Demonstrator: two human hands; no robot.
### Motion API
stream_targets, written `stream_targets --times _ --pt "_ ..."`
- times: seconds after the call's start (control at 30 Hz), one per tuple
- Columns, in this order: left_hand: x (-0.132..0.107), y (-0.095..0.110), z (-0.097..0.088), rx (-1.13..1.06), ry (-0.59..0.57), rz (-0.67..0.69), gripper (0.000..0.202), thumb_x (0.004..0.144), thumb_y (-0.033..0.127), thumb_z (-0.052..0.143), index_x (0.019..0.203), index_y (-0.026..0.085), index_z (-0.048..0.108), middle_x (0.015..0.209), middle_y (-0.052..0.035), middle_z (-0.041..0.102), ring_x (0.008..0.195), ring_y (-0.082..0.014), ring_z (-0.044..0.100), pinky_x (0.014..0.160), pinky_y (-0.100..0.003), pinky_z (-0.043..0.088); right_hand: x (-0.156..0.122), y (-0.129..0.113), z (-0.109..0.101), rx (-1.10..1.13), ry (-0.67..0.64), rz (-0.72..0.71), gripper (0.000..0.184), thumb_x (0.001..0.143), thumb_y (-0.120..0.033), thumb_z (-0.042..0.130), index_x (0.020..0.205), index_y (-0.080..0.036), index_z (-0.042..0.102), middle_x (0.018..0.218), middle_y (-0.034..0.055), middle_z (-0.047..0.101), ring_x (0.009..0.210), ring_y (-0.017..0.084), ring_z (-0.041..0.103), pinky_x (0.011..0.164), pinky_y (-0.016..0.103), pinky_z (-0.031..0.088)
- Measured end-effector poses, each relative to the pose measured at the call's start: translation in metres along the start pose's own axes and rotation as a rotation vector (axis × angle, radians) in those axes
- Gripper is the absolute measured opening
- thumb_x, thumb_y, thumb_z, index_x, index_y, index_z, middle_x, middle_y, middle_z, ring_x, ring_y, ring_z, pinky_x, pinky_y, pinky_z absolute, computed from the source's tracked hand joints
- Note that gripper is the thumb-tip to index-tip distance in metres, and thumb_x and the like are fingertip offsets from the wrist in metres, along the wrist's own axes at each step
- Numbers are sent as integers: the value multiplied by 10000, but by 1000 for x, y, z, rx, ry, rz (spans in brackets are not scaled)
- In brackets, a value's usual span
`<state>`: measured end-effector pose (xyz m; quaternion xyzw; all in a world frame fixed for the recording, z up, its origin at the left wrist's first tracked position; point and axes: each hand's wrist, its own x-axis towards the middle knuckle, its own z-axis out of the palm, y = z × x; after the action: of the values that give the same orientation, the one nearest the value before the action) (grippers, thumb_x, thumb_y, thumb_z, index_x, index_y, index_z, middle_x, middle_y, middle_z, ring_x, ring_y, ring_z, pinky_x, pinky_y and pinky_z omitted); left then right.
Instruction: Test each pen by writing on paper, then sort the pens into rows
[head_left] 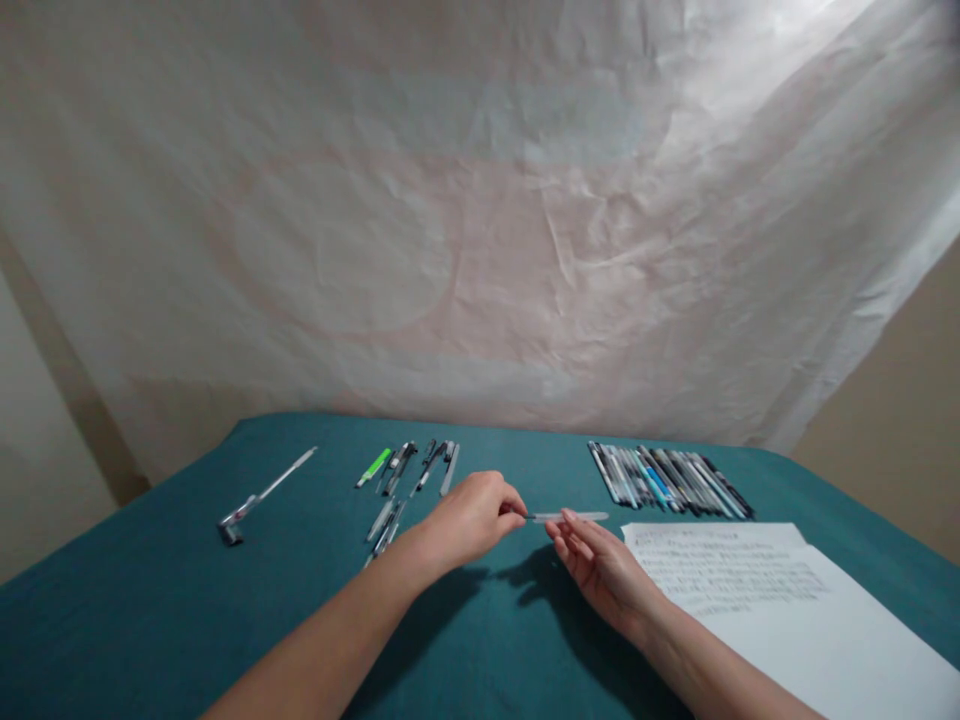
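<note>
A slim pen (589, 517) with a pale, see-through barrel is held level above the table between my hands. The thumb and fingertips of my left hand (476, 515) pinch its dark left end. Around the middle of the barrel, my right hand (592, 565) grips it with the fingertips, the other fingers loosely curled below. Left of my left hand lie several loose pens (399, 468) and a green highlighter (373, 467). More pens (385, 525) rest partly behind my left forearm.
A tight row of many pens (667, 480) lies at the back right. Sheets of paper (847, 625) with handwriting cover the right front. On the left lies a thin metallic rod with a dark clip-like end (232, 528). A pale sheet (480, 220) hangs behind the green-covered table (150, 620).
</note>
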<state>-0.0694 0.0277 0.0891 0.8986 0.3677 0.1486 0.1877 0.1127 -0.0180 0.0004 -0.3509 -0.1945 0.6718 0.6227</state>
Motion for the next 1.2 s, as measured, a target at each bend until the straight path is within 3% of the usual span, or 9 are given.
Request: stream_targets --times 0.13,0.27,0.4,0.6,0.73,0.93,1.03,1.2 --pt "3 9 8 -133 76 13 259 761 337 492 912 168 617 881 -43 601 797 -139 542 720 -214 398 -2 5 2 24 -10 25 151 652 -195 700 738 -126 598 723 16 646 737 115 638 648 152 530" --pt "11 10 6 -330 96 -7 357 856 360 300 967 149 566 939 -44 606 855 -121 536 741 -204 404 0 6 0 64 -5 41 120 667 -170 687 733 -121 600 712 16 645 722 107 636 643 143 527" --pt "12 -5 -3 -241 152 -85 350 844 338 307 913 136 584 868 -52 633 794 -134 562 700 -223 415 4 7 -4 90 3 60 107 672 -151 683 732 -113 602 685 18 643 686 99 634 623 144 529" --pt "2 -25 2 259 -168 -262 116 630 206 590 706 175 672 745 -71 670 715 -198 607 617 -259 418 5 11 -7 89 -41 92 90 707 -149 653 771 -113 602 694 21 649 667 95 630 617 159 532" --pt "2 -25 15 314 -215 -275 182 537 106 622 694 176 682 740 -96 677 721 -230 619 609 -271 428 3 12 -8 71 -63 101 96 719 -161 643 790 -117 597 690 21 648 662 94 628 611 167 532" --pt "1 -24 22 334 -241 -249 164 533 68 555 625 139 671 640 -120 658 616 -231 613 543 -278 429 1 10 -4 63 -76 112 99 716 -172 647 775 -118 587 682 20 644 618 79 617 574 158 523" --pt "2 -25 23 214 -215 -192 145 547 110 539 624 145 657 594 -81 647 549 -185 593 499 -239 410 1 10 -3 66 -78 110 109 711 -180 653 769 -117 586 683 21 643 617 79 616 578 159 522" --pt "12 -23 25 -299 -55 -98 176 638 206 512 760 127 610 628 -44 646 578 -142 593 521 -205 427 3 11 -7 64 -61 87 115 715 -175 648 796 -122 585 681 18 646 611 81 617 570 167 524"
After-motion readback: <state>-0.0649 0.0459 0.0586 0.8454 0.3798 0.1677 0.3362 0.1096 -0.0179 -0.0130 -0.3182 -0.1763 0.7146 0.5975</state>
